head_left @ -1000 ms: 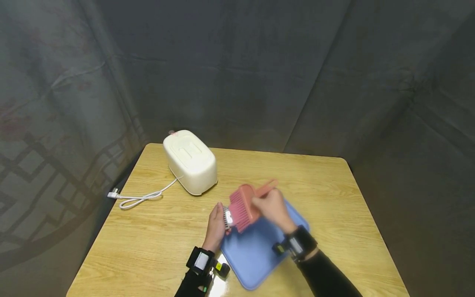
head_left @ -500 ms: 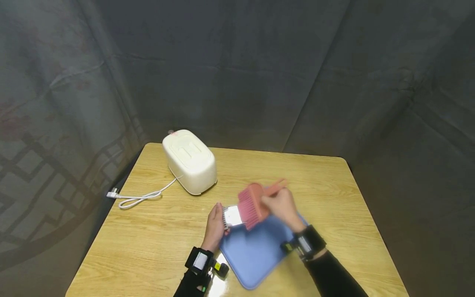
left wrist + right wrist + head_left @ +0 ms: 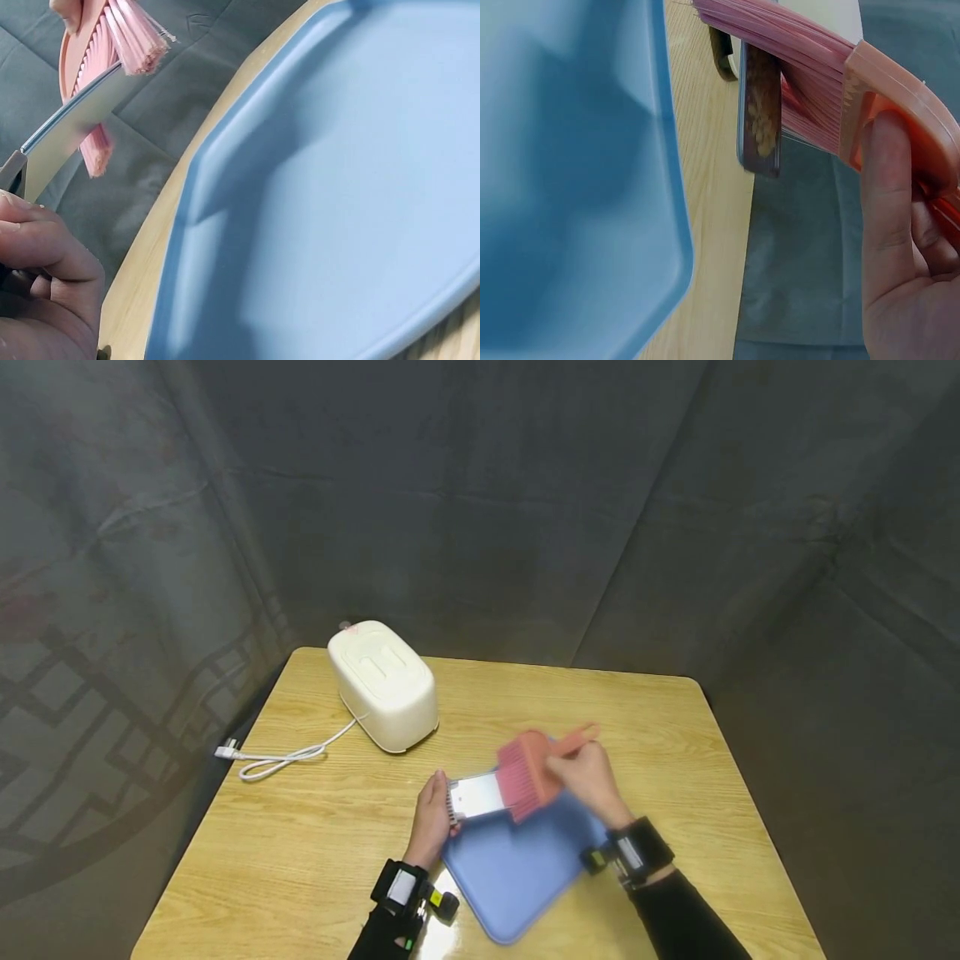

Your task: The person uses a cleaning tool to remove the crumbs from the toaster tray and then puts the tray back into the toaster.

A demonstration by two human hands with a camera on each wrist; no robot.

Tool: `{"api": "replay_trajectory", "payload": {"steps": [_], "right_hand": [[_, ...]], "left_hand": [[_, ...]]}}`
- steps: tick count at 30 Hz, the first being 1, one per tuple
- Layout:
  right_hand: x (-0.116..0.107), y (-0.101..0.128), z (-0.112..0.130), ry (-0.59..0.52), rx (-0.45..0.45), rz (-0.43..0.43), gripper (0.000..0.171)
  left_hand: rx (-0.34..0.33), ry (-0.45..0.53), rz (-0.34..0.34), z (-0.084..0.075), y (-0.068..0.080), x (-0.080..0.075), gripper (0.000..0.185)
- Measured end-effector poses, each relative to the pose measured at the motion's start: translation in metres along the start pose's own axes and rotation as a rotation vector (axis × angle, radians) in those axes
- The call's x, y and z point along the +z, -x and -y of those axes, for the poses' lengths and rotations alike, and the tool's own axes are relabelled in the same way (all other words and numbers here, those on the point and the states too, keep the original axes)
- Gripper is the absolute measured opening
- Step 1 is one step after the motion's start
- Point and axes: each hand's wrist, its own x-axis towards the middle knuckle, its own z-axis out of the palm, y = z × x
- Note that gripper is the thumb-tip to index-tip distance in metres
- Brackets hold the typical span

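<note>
Above the blue tray (image 3: 517, 868), pink brush (image 3: 525, 774) sweeps the metal plate (image 3: 476, 795)

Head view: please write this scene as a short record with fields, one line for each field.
left hand: grips one end of a flat metal tray
right hand: holds the pink brush by its handle
brush: bristles lie on the far end of the metal tray
blue tray: lies on the wooden table, under the hands
white toaster: back left of the table, its cord unplugged

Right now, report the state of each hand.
Left hand: grips the flat shiny metal tray by its end.
Right hand: grips the pink plastic brush, bristles on the tray.
</note>
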Motion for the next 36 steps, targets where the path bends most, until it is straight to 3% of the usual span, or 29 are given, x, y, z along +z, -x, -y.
{"api": "replay_trajectory", "payload": {"steps": [22,36], "right_hand": [[-0.022,-0.004,-0.023,-0.017,0.050,0.001,0.028],[-0.035,-0.005,-0.027,0.024,0.046,-0.015,0.024]], "left_hand": [[0.007,-0.066,-0.002,0.007,-0.005,-0.008,0.054],[0.008,-0.072,0.008,0.007,-0.005,-0.009,0.052]]}}
